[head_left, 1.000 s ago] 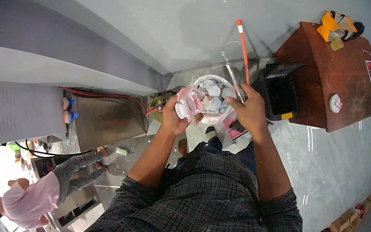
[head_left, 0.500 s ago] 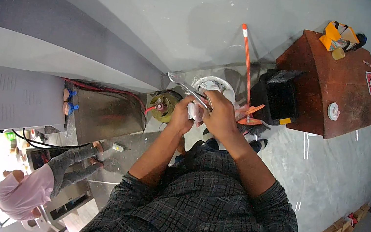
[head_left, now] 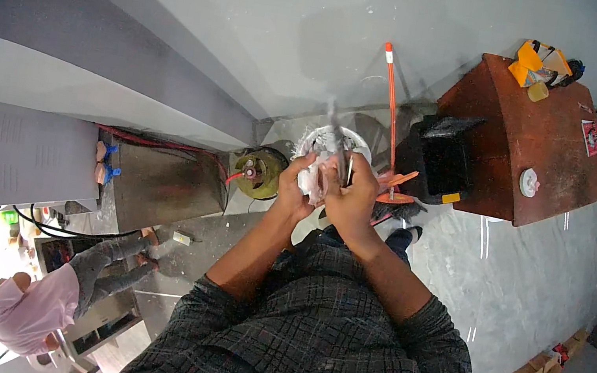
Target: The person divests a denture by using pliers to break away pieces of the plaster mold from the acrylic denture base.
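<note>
Pinched in my left hand is a soft, pale pink-and-white lump; its exact kind I cannot make out. My right hand is closed round a long grey metal tool, blurred by motion, its far end pointing up and away from me. Both hands are close together, with the lump between them, over the near side of a round white bucket. Whitish and dark matter shows inside the bucket, partly hidden by my hands.
Right of the bucket, an orange-handled broom leans on the wall beside an open black bin and a brown desk. To the left stand a green gas cylinder and a grey metal cabinet. Another person is at lower left.
The metal tool has swung from pointing up-left to pointing nearly straight up. More of the pale lump shows between my hands. My view has shifted slightly.
</note>
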The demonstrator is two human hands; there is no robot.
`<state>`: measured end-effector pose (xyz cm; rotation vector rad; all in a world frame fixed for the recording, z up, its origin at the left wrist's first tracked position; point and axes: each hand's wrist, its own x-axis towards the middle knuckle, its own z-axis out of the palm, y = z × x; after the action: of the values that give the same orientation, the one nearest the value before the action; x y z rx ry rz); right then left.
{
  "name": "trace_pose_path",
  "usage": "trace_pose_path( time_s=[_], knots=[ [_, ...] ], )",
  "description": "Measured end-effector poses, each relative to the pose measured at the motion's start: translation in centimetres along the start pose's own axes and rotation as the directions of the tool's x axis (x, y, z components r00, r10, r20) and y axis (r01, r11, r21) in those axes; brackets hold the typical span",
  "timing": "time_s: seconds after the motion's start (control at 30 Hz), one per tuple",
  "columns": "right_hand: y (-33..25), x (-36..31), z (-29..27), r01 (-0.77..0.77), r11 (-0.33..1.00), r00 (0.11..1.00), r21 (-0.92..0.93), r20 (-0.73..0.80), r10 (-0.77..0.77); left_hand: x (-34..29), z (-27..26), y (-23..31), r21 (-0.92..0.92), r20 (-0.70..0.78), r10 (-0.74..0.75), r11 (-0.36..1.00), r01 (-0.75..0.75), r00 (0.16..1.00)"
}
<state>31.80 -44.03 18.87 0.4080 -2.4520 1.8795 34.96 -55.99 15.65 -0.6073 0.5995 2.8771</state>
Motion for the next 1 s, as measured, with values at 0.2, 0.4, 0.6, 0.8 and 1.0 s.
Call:
trace_pose_path(
  time_s=[0.2, 0.4, 0.6, 0.8, 1.0],
  knots=[
    [-0.1, 0.8, -1.2, -0.018, 0.998, 0.995, 0.063, -0.097, 0.024, 0.4, -0.3, -0.4, 0.013, -0.135, 0.129, 0.992, -0.129, 0.982],
    [0.2, 6.3, -7.6, -0.204, 0.974, 0.979, -0.102, -0.009, 0.204, -0.6, -3.4, 1.6, -0.060, -0.077, 0.165, 0.984, -0.170, 0.983],
    [-0.1, 4.7, -4.2, -0.210, 0.968, 0.874, -0.135, 0.418, 0.248, -0.2, -0.9, 1.0, 0.095, 0.030, 0.090, 0.991, -0.092, 0.996],
    [1.4, 3.8, -3.0, -0.058, 0.906, 0.906, -0.420, 0.358, 0.224, 0.8, -1.6, -0.1, 0.180, -0.106, 0.114, 0.979, -0.093, 0.988],
    [1.8, 2.8, -2.5, -0.122, 0.932, 0.906, -0.342, 0.344, 0.245, 1.3, -2.4, 0.6, -0.048, -0.131, 0.015, 0.999, -0.021, 0.991]
  ],
)
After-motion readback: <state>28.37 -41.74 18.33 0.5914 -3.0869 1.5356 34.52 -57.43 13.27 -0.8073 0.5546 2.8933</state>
